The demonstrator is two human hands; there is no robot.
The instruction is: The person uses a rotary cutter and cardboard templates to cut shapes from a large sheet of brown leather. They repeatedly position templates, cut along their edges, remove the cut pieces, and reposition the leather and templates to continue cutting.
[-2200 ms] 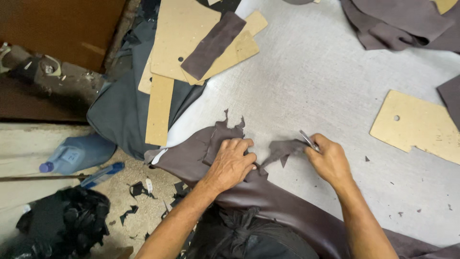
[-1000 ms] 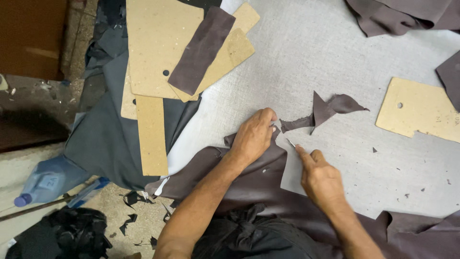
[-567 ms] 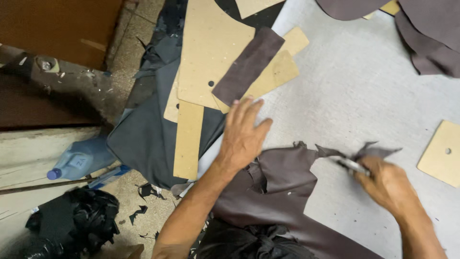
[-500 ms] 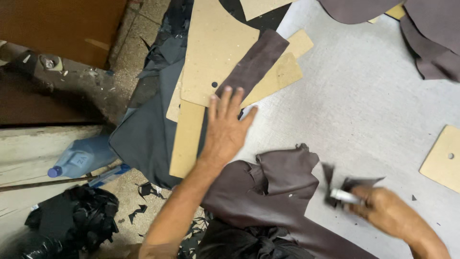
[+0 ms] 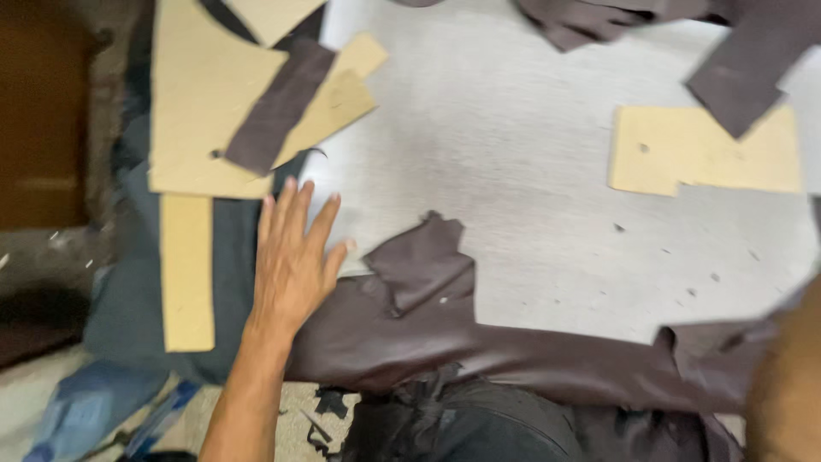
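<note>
A: Leather sheet [image 5: 445, 342], dark brown, one item. Lies along the near edge of the grey counter [image 5: 513, 145], hanging over toward the person, with a folded, ragged flap [image 5: 423, 265] turned up on top. It looks kept at the edge to stay within reach.

B: Hands?

A: Left hand [image 5: 295, 257]: fingers spread wide, flat, palm down, holding nothing. It rests at the sheet's left end, fingertips just short of a cardboard template [image 5: 214, 111] that carries a dark leather strip [image 5: 278, 107]. The strip probably sits there as a finished cut, stacked with its pattern.

B: Right hand?

A: Cannot tell. Only a blurred forearm [image 5: 782, 385] shows at the lower right corner; the hand itself is out of frame.

B: Other entries?

A: One notched cardboard template [image 5: 701, 150] at far right, partly covered by leather pieces [image 5: 744, 68] cut off by the top edge. Long cardboard strip [image 5: 186, 269] on grey cloth [image 5: 128, 316]. Whole view motion-blurred; small specks on the counter unidentifiable.
</note>
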